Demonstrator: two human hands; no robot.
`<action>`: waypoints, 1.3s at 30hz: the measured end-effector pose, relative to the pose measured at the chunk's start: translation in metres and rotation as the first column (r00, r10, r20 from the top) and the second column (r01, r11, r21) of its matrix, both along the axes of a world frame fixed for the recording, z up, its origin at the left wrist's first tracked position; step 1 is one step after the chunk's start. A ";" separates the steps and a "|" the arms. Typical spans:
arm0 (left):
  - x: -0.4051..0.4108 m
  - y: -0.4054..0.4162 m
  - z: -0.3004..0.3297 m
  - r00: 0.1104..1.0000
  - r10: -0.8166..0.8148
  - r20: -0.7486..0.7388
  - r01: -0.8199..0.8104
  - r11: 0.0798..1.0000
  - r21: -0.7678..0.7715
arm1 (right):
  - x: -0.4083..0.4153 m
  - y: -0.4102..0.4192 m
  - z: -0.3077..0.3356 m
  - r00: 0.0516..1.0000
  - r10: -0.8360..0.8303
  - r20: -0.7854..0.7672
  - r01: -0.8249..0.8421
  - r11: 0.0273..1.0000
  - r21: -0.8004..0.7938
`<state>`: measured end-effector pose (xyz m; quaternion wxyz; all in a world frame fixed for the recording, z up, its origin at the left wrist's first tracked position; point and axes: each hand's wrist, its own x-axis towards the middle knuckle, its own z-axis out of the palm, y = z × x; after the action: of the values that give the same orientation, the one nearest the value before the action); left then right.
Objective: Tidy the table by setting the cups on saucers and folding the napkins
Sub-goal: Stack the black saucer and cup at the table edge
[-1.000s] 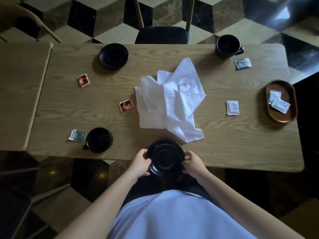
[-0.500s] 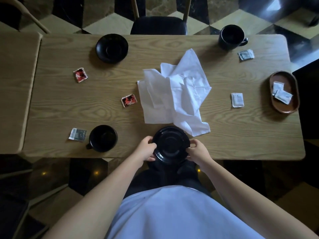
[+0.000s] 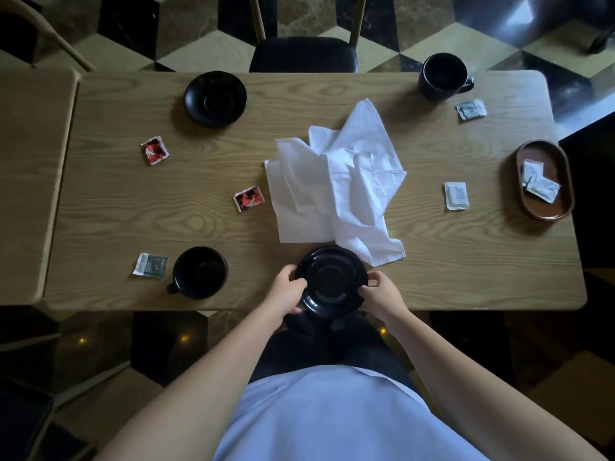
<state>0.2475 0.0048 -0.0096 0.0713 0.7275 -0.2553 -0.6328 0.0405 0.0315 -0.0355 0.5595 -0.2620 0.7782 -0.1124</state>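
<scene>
A black saucer point(image 3: 331, 282) sits at the near edge of the wooden table point(image 3: 100, 207). My left hand point(image 3: 288, 292) grips its left rim and my right hand point(image 3: 381, 296) pinches its right rim. Crumpled white napkins point(image 3: 336, 188) lie in the table's middle, one corner touching the saucer. One black cup point(image 3: 199, 272) stands to the left near the front edge. A second black cup point(image 3: 441, 76) is at the far right. Another black saucer point(image 3: 215, 98) rests bare at the far left.
Red packets point(image 3: 154, 150) point(image 3: 249, 198) and white or grey packets point(image 3: 150, 265) point(image 3: 456, 195) point(image 3: 471, 109) lie scattered. A brown oval tray point(image 3: 562, 181) holding packets sits at the right edge. A dark chair point(image 3: 303, 54) stands beyond the table; another table point(image 3: 30, 181) adjoins on the left.
Both hands have carried the saucer from off the table's near edge forward onto the tabletop, up against the napkin corner.
</scene>
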 end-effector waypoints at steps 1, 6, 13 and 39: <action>-0.001 -0.001 0.003 0.999 -0.002 0.053 0.004 1.000 -0.028 | -0.002 -0.002 0.005 0.998 0.055 -0.034 -0.055 0.999 -0.002; -0.003 -0.026 0.033 0.952 0.114 0.283 -0.024 0.953 -0.303 | -0.016 -0.037 0.050 0.882 0.289 -0.371 -0.366 0.918 -0.153; 0.042 -0.137 0.059 0.869 0.494 -0.029 -0.460 0.785 -0.416 | 0.032 -0.180 0.109 0.978 0.209 0.018 -0.179 0.874 -0.452; 0.182 -0.376 -0.021 0.859 0.511 0.045 -0.485 0.838 -0.250 | 0.193 -0.434 0.009 0.912 0.135 0.388 -0.067 0.981 -0.184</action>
<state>0.4293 -0.3717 -0.0307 0.3031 0.7891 -0.1322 -0.5176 0.2339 -0.4029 -0.0268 0.6874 -0.3194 0.6212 -0.1989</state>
